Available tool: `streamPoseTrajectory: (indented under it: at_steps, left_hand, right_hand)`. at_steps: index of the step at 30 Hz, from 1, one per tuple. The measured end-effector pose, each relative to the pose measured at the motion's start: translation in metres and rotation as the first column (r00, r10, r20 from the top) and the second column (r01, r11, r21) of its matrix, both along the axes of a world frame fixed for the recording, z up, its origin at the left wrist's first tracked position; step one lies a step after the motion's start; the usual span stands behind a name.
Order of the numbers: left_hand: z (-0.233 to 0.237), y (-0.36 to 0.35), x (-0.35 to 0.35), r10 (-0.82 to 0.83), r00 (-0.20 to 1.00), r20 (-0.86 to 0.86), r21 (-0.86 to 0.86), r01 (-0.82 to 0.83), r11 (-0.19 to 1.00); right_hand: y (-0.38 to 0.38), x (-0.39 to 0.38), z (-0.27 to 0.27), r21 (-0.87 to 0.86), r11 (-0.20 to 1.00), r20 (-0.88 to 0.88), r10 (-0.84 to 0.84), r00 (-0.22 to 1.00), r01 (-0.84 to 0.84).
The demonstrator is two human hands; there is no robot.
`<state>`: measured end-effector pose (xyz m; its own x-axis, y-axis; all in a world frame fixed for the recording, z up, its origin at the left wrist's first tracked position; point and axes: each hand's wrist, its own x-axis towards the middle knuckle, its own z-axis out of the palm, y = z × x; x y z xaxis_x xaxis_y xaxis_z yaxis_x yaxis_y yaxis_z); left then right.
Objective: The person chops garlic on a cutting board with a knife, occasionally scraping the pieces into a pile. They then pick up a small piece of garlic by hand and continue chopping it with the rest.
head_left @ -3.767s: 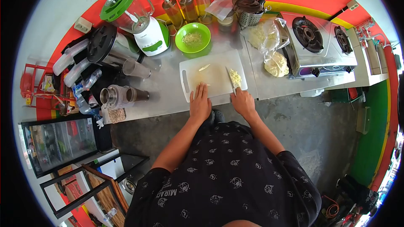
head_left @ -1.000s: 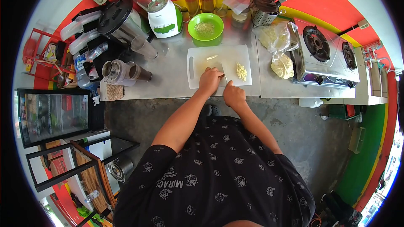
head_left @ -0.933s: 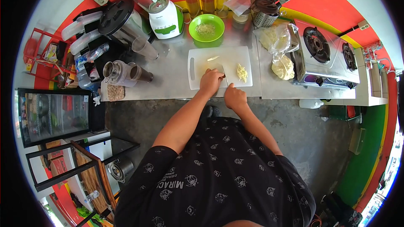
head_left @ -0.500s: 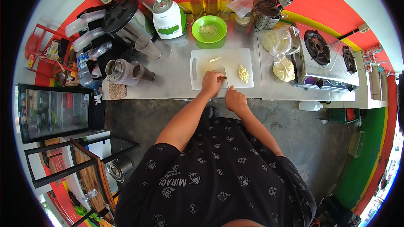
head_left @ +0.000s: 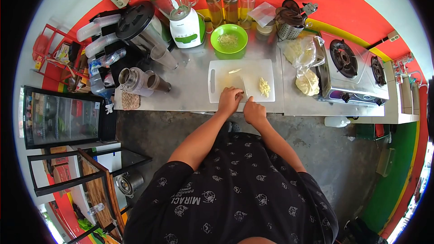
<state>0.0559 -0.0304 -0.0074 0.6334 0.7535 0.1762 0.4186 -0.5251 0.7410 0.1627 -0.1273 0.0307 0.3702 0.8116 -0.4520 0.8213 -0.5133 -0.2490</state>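
My right hand is closed around a knife at the front edge of a white cutting board. The blade points away from me across the board. Left of the blade, my left hand presses down with curled fingers; whatever is under the fingertips is mostly hidden. Farther up the board lies a slim pale piece. A small heap of chopped pale yellow bits rests to the right of the knife. Behind the board stands a green bowl with pale shreds inside.
A blender, pump bottles and a utensil holder line the back wall. Plastic bags with pale contents sit right, beside a gas stove. Metal and plastic vessels crowd the counter's left side.
The whole view has shifted slightly, so the counter appears lower and a bit farther right. Both hands stay at the board, with the knife still in my right hand.
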Motion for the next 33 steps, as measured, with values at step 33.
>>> streamPoseTrajectory:
  at_steps: [33]
  left_hand:
    - [-0.004,0.015,-0.002,-0.041,0.999,-0.032,-0.114,0.037,0.993]
  right_hand:
    - [0.005,-0.008,0.002,-0.049,0.999,-0.015,-0.006,1.0,0.005]
